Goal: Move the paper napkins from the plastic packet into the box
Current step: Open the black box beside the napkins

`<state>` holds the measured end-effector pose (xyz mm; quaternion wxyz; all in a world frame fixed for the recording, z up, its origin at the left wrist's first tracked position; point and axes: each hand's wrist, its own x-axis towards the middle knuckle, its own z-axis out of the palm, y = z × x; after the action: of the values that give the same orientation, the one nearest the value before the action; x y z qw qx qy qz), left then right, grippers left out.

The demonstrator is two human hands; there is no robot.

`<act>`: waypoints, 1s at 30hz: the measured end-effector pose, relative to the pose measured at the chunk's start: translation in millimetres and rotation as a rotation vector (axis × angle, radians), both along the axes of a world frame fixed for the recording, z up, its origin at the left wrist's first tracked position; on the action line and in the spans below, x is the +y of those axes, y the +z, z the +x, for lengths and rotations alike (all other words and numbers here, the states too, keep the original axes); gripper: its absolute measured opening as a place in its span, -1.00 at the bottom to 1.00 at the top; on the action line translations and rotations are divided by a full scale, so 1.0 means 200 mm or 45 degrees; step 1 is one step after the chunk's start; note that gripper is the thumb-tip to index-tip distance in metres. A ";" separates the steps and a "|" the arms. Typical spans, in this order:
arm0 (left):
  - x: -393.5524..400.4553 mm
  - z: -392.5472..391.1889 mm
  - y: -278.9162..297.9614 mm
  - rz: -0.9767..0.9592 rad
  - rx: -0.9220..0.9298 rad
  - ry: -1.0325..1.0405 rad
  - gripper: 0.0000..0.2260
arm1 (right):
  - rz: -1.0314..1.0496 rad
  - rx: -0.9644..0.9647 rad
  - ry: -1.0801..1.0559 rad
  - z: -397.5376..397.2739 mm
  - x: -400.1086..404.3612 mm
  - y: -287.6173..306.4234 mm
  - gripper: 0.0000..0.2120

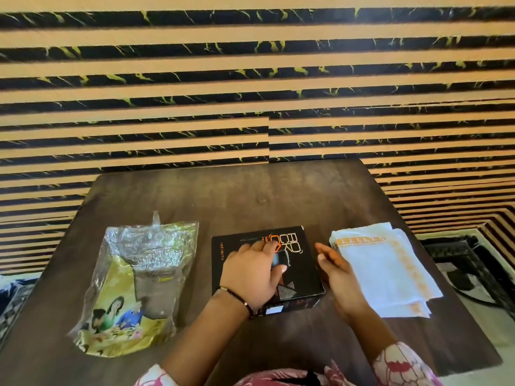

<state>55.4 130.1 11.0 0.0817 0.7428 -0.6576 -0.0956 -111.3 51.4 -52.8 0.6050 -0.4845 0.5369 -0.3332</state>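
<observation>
A black box [301, 246] with orange and white print lies shut on the dark table, in the middle. My left hand [250, 274] rests flat on its lid, fingers spread, holding nothing. My right hand [338, 270] is against the box's right side, fingers apart. A stack of white paper napkins [387, 271] with orange borders lies on the table just right of that hand. The plastic packet [133, 285], clear and yellow with a printed picture, lies flat and crumpled to the left of the box.
The dark wooden table [250, 199] ends at a wall of black and tan stripes [250, 93] behind. Past the table's right edge is a floor with a dark patterned object [462, 263]. My patterned sleeves show at the bottom.
</observation>
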 end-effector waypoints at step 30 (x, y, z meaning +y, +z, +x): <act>-0.01 -0.09 -0.23 -0.027 0.019 0.177 -0.36 | -0.609 0.960 0.558 0.05 -0.24 0.26 -0.76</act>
<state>37.1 127.5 -35.3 0.1007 0.7850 -0.6048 -0.0882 -100.4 4.2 -1.7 0.2965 -0.7980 0.5123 -0.1135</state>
